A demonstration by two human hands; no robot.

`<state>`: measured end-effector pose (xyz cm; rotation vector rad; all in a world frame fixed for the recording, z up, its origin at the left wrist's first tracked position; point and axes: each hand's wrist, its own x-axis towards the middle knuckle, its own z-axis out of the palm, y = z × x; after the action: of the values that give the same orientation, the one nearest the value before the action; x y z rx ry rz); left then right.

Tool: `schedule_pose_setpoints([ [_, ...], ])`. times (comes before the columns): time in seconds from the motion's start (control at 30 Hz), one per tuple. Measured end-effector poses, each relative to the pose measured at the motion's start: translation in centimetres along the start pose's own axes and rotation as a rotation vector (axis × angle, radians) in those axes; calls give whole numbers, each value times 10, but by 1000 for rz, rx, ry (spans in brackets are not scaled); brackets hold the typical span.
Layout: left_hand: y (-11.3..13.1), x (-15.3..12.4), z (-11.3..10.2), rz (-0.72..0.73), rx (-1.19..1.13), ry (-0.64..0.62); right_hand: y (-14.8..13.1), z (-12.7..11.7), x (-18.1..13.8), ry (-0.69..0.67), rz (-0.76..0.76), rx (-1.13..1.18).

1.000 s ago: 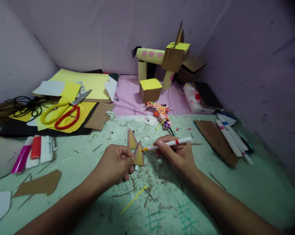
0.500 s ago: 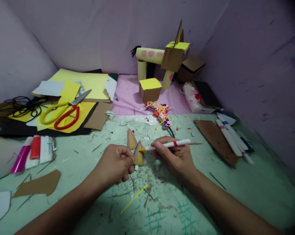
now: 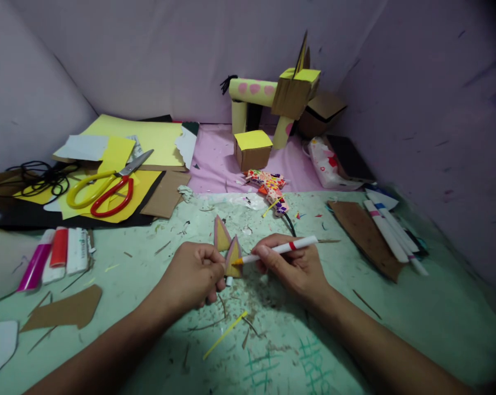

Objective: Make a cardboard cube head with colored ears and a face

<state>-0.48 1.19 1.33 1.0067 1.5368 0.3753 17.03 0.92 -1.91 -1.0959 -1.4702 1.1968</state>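
A: Pinching what in the right hand (image 3: 292, 266)?

B: Gripping 1 white marker (image 3: 307, 242) between thumb and fingers, with its orange tip on the front triangle (image 3: 234, 251).

A: And in the left hand (image 3: 196, 274)?

B: Curled, with thumb and forefinger pressed together, pinching the lower left edge of that same yellow-faced, pink-bordered piece, low over the green covering (image 3: 280, 323).

A: Only 1 triangle there?

B: No, 2. Just behind, coloured alike: the back triangle (image 3: 220, 238).

A: Anything nearer the body?

B: Yes, 1 yellow strip (image 3: 225, 335), lying slantwise among brown scraps.

A: And farther off?

B: Straight ahead, 1 flower-patterned tool (image 3: 272, 193), then 1 yellow-topped box (image 3: 252, 153) in front of a spotted animal figure (image 3: 254, 92). To the left, scissors (image 3: 112, 192) on yellow sheets. To the right, curved brown cardboard (image 3: 360, 236) near white markers (image 3: 383, 233).
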Motion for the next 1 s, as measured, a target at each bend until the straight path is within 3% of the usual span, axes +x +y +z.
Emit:
schedule_pose_setpoints([
  [0.1, -1, 1, 0, 3, -4, 1, 1, -1, 0, 54, -14, 1],
  [0.3, -1, 1, 0, -3, 1, 1, -2, 2, 0, -31, -4, -6],
  [0.47, 0, 1, 0, -3, -9, 3, -1, 1, 1, 48, -19, 3],
  [0.67, 1, -1, 0, -5, 2, 7, -2, 0, 0, -26, -6, -18],
  [1.0, -1, 1, 0, 5, -13, 3, 5, 1, 3, 117, -36, 50],
])
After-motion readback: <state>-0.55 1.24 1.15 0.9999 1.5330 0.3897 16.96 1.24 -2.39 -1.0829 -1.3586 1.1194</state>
